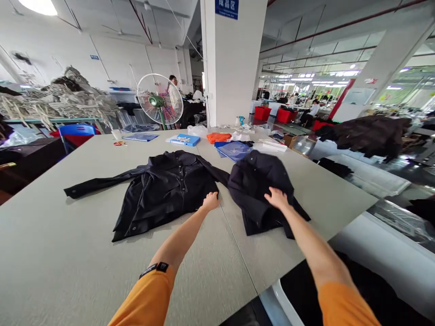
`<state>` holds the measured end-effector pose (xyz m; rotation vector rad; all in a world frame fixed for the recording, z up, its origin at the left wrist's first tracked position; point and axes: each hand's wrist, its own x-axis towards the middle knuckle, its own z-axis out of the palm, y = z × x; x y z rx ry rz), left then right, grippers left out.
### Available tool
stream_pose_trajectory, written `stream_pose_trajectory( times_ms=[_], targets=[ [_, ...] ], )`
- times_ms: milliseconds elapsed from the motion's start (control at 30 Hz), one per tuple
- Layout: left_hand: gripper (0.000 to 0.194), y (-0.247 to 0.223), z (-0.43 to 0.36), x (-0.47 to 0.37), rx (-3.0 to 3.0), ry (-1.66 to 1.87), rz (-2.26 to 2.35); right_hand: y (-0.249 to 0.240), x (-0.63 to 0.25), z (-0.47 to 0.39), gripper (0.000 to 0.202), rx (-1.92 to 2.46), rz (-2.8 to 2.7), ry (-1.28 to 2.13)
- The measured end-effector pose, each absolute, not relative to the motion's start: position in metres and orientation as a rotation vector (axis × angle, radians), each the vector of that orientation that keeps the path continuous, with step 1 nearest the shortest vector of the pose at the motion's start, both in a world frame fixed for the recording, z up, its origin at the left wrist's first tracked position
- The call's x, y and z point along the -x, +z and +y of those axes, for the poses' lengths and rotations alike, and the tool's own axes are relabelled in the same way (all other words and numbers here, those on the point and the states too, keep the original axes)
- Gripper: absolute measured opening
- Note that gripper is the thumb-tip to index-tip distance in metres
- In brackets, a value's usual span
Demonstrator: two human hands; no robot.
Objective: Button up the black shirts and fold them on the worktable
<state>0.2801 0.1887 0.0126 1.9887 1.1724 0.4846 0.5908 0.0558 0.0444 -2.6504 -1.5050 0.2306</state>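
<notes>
A black jacket (173,190) with a buttoned front lies spread on the table, one sleeve stretched out to the left. My left hand (211,201) is closed on the lower right corner of its hem. To the right, a second black garment (261,181) lies bunched up, with a cuff-like opening toward me. My right hand (277,198) rests against this garment, thumb and forefinger apart; the other fingers are partly hidden. The right sleeve of the spread jacket runs up to the bunched garment, and its end is hidden there.
Along the far side of the table (84,253) lie blue folders (234,150), a blue box file (183,139), orange cloth (218,137) and red-handled scissors (120,143). A standing fan (159,100) and a white pillar (234,68) rise beyond. Dark garments (374,133) are heaped at right.
</notes>
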Motion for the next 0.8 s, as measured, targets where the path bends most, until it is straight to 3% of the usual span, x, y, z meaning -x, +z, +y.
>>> stream_pose_trajectory(
  times_ms=[167, 333, 467, 567, 667, 800],
  targets=[
    [0.06, -0.053, 0.191, -0.206, -2.204, 0.263, 1.611, -0.089, -0.553, 0.028, 0.065, 2.792, -1.401, 0.496],
    [0.043, -0.078, 0.201, -0.162, -2.341, 0.114, 1.698, -0.145, -0.566, -0.004, 0.063, 2.757, -1.464, 0.243],
    [0.024, -0.088, 0.181, -0.138, -2.38, 0.026, 1.623, -0.168, -0.58, -0.041, 0.062, 2.83, -1.209, -0.049],
    [0.022, -0.089, 0.16, -0.114, -2.385, -0.081, 1.53, -0.176, -0.583, -0.058, 0.066, 2.807, -1.071, -0.139],
    [0.025, -0.067, 0.14, -0.095, -2.403, -0.186, 1.44, -0.169, -0.601, -0.06, 0.068, 2.722, -1.035, -0.043],
    [0.025, 0.003, 0.097, -0.092, -2.596, -0.128, 1.113, -0.131, -0.639, -0.063, 0.055, 2.557, -0.917, 0.343]
  ],
)
